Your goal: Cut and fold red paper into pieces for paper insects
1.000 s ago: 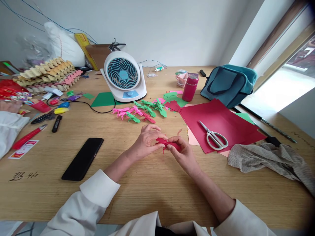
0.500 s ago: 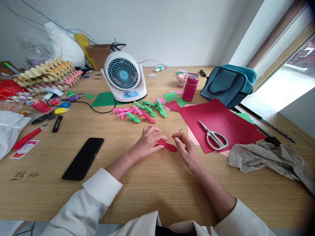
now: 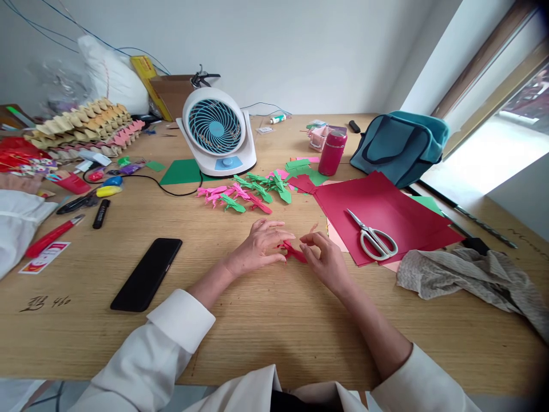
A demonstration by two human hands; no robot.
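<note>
Taking the desk (image 3: pixel 274 337) as a dial with the seated person at six o'clock, a red-handled cutter (image 3: pixel 51 236) and a black marker (image 3: pixel 101 213) lie far out at nine. A dark phone (image 3: pixel 146 273) lies face down toward eight. At eleven a small white fan (image 3: pixel 218 133) faces the person, with a scatter of pink and green folded figures (image 3: pixel 244 194) just in front of it. Near the dial's centre the left hand (image 3: pixel 257 247) lies low, its fingers (image 3: pixel 274 228) spread forward and closed down over the near end of the folded red paper (image 3: pixel 294 252). A second ago both hands held that piece just off the wood. Half a second ago the right hand (image 3: pixel 325 262) had let go and opened. Now it is back, with thumb and forefinger pinched on the paper's right tip. The piece lies flat on the desk between the two hands, so the work looks to have gone from handling in the air to pressing against the surface. Out toward two o'clock a maroon bottle (image 3: pixel 332 153) stands upright. At three, scissors (image 3: pixel 373 237) rest on the red sheets (image 3: pixel 386 200). A teal bag (image 3: pixel 398 146) sits behind them, and a crumpled grey cloth (image 3: pixel 467 274) lies at four.
</note>
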